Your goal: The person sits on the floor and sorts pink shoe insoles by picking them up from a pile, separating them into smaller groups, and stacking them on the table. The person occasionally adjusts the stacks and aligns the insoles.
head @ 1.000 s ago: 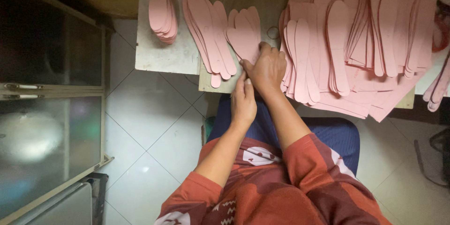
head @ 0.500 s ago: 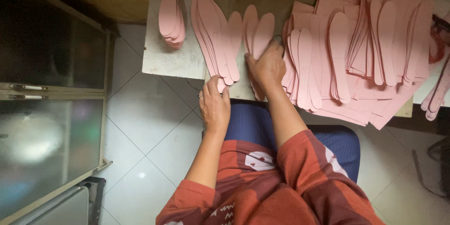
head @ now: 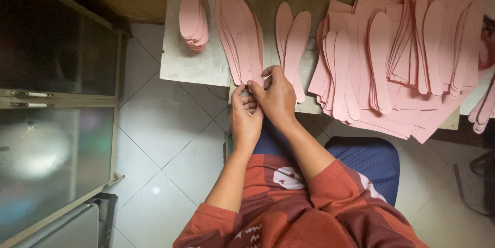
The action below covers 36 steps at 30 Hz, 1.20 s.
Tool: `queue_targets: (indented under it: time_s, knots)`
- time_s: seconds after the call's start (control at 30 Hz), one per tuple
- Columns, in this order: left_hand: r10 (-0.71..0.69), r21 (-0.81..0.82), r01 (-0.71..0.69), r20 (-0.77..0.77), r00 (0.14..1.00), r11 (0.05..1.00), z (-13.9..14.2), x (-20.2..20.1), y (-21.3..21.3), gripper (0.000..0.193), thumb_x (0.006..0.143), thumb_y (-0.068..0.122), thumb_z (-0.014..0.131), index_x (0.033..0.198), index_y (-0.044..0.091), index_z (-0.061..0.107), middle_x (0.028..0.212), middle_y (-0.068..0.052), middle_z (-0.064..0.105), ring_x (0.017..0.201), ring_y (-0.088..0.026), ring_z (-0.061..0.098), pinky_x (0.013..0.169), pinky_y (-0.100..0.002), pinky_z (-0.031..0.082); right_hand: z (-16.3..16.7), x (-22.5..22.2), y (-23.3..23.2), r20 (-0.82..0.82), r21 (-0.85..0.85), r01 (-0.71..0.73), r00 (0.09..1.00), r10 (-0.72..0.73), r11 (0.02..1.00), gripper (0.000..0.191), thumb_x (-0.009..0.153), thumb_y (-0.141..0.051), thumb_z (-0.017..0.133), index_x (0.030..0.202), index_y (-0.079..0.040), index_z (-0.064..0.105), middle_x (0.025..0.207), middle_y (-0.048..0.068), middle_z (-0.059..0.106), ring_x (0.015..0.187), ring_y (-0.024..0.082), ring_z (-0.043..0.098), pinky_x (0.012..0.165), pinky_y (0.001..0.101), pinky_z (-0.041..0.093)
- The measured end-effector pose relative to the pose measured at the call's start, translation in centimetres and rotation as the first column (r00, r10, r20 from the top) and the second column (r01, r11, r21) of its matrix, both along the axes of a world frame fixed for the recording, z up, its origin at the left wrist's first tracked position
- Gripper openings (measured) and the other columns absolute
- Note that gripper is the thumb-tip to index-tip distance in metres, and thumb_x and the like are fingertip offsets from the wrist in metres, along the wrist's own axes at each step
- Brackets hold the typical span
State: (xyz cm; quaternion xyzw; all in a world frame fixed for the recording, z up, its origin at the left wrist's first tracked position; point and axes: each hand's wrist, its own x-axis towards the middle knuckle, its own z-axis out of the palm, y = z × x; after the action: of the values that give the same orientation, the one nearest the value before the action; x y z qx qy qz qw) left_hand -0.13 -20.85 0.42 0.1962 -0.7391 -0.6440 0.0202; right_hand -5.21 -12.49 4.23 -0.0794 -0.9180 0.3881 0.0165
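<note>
Hands meet at near tip of fanned pink insole stack (head: 241, 36) (long axis runs away from the person): right hand (head: 277, 96) pinching tip, left hand (head: 245, 119) curled just behind, grip unclear.

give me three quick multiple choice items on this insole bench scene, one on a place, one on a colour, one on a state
1. Where do both hands meet?
A. at the near end of the fanned insole stack
B. on the big heap of cut sheets at the right
C. on the floor tiles

2. What colour are the insoles?
A. blue
B. pink
C. green

3. How do the two insoles beside the fanned stack lie?
A. standing on edge
B. rolled up
C. flat on the table

Answers:
1 A: the left hand and right hand pinch at the fanned insole stack.
2 B: every piece is pink.
3 C: the two insoles lie flat on the table.
</note>
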Motion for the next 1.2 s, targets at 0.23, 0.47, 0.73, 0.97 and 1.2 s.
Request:
queue_targets:
  time_s: [0.23, 0.47, 0.73, 0.97, 1.2]
  knots:
    - [-0.06, -0.052, 0.059, -0.023, 0.998, 0.997, 0.3, 0.2, 0.5, 0.07, 0.083, 0.008, 0.079, 0.145, 0.003, 0.046, 0.1, -0.01, 0.071, 0.083, -0.017, 0.07, 0.077, -0.031, 0.06, -1.7, -0.2, 2.2, 0.153, -0.307, 0.18, 0.979, -0.138, 0.934, 0.027, 0.096, -0.022, 0.069, 0.114, -0.002, 0.065, 0.067, 0.007, 0.067, 0.058, 0.015, 0.065, 0.055, 0.0321, 0.052]
    - [-0.05, -0.123, 0.046, -0.032, 0.998, 0.991, -0.1, 0.2, 0.3, 0.062, 0.086, 0.017, 0.08, 0.14, 0.004, 0.053, 0.097, -0.009, 0.07, 0.083, -0.018, 0.068, 0.077, -0.033, 0.058, -2.7, -1.3, 4.0, 0.101, -0.318, 0.176, 0.983, -0.152, 0.932, 0.025, 0.092, -0.016, 0.071, 0.106, 0.005, 0.068, 0.068, 0.003, 0.067, 0.058, 0.01, 0.063, 0.055, 0.0281, 0.051]
    - [0.024, -0.629, -0.147, -0.2, 0.98, 0.764, -0.6, -4.7, -2.9, 0.06, 0.09, 0.032, 0.082, 0.137, 0.005, 0.056, 0.127, -0.017, 0.061, 0.121, -0.038, 0.055, 0.103, -0.05, 0.044, -2.5, -2.9, 5.1, 0.117, -0.416, 0.174, 0.984, -0.137, 0.893, 0.03, 0.092, -0.02, 0.071, 0.112, 0.002, 0.069, 0.073, 0.006, 0.067, 0.062, 0.008, 0.06, 0.056, 0.0279, 0.05]
    - [0.131, -0.67, 0.002, 0.148, 0.98, 0.742, 1.4, -11.4, -0.9, 0.094, 0.063, 0.044, 0.091, 0.133, -0.001, 0.047, 0.125, -0.02, 0.055, 0.117, -0.04, 0.054, 0.1, -0.048, 0.044, -3.4, -3.0, 4.0, 0.063, -0.111, 0.105, 0.993, -0.099, 0.988, 0.027, 0.089, -0.022, 0.072, 0.104, 0.0, 0.072, 0.078, 0.013, 0.072, 0.071, 0.023, 0.07, 0.071, 0.0363, 0.055]
    - [0.102, -0.631, 0.006, 0.135, 0.986, 0.776, -1.0, -12.5, -0.9, 0.062, 0.073, 0.03, 0.086, 0.121, 0.004, 0.056, 0.121, -0.019, 0.062, 0.114, -0.039, 0.061, 0.099, -0.047, 0.047, -3.8, -3.0, 4.0, 0.059, -0.04, 0.076, 0.996, -0.073, 0.996, 0.028, 0.088, -0.022, 0.072, 0.104, 0.0, 0.072, 0.08, 0.015, 0.073, 0.075, 0.028, 0.071, 0.076, 0.04, 0.055]
